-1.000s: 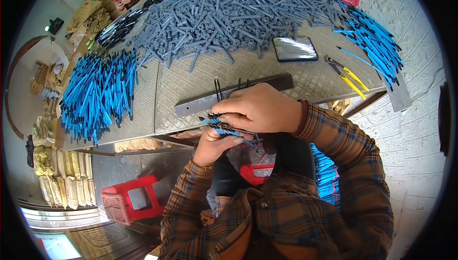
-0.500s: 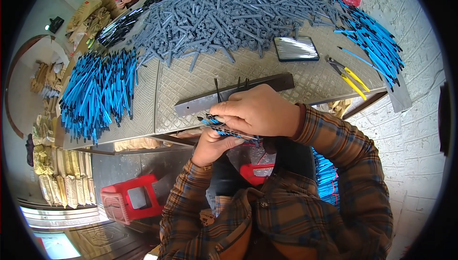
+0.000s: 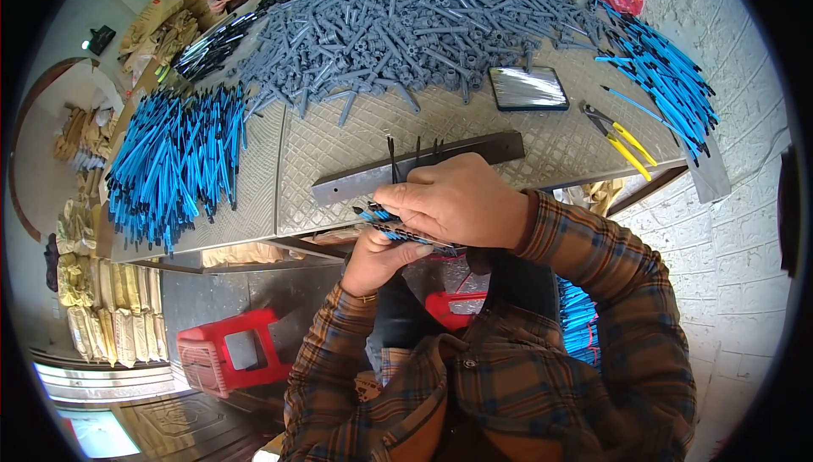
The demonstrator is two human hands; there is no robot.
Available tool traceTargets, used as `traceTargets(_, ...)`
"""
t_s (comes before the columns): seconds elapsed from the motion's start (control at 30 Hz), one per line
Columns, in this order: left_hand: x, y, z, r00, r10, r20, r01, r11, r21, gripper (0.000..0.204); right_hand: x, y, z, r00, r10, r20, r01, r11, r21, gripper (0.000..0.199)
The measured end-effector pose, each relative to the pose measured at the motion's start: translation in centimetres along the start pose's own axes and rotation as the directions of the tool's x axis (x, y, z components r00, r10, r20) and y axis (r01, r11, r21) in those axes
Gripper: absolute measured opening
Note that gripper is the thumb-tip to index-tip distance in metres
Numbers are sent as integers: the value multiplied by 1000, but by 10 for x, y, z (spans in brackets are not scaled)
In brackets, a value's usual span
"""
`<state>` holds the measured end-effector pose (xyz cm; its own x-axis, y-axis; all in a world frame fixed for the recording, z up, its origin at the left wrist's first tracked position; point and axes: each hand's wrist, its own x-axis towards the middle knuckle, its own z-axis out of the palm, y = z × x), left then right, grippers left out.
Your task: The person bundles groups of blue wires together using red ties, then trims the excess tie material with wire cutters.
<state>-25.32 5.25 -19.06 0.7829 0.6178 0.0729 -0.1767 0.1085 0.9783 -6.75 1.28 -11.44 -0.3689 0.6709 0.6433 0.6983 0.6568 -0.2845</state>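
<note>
The right hand [image 3: 461, 201] lies on top, fingers curled down and closed over a small bundle of thin blue-and-black plastic sticks [image 3: 391, 223], whose dark tips poke out to the left of the knuckles. Beneath it the left hand [image 3: 378, 260] cups the same bundle from below, thumb pressed up against it (so both hands are shut on the sticks, held just off the near edge of the desk). Both forearms wear brown-and-blue plaid flannel sleeves [image 3: 593, 259].

Just beyond the hands, a long dark grey metal bar [image 3: 356, 181] lies across the grey patterned metal desk [image 3: 296, 165], with a few thin black pins standing up from it close to the right hand's fingers. To the left of the bar rests a broad heap of blue sticks with black ends [image 3: 174, 161]. Farther back spreads a large pile of grey plastic tubes [image 3: 406, 26]. To the right of the bar sits a black flat phone with a shiny screen [image 3: 528, 88], then a pair of yellow-handled pliers [image 3: 622, 138], and near the desk's right edge a 2nd heap of blue sticks [image 3: 665, 81].

Below the desk, a red plastic stool [image 3: 233, 352] stands on the floor to the left of the person's knees.
</note>
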Motion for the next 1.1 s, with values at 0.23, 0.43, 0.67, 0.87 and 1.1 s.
traceTargets(0.23, 2, 0, 0, 1000, -10, 7, 9, 996, 92, 25, 4, -6, -3, 999, 9, 51, -4, 995, -98, 29)
traceTargets(0.43, 1, -3, -1, 1000, -9, 18, 7, 995, 97, 27, 5, -7, -2, 997, 28, 71, -18, 989, -144, 29)
traceTargets(0.67, 0, -1, 0, 1000, -19, 11, 18, 997, 72, 26, 8, -2, 0, 992, 4, 125, 10, 994, -110, 27)
traceTargets(0.87, 0, -3, -2, 1000, 3, 13, -4, 997, 75, 26, 8, -1, 1, 996, -11, 89, 18, 997, -79, 28)
traceTargets(1.1, -1, -1, -2, 1000, -9, 13, 8, 995, 104, 26, 11, 0, 0, 992, -31, 122, 40, 997, -71, 24)
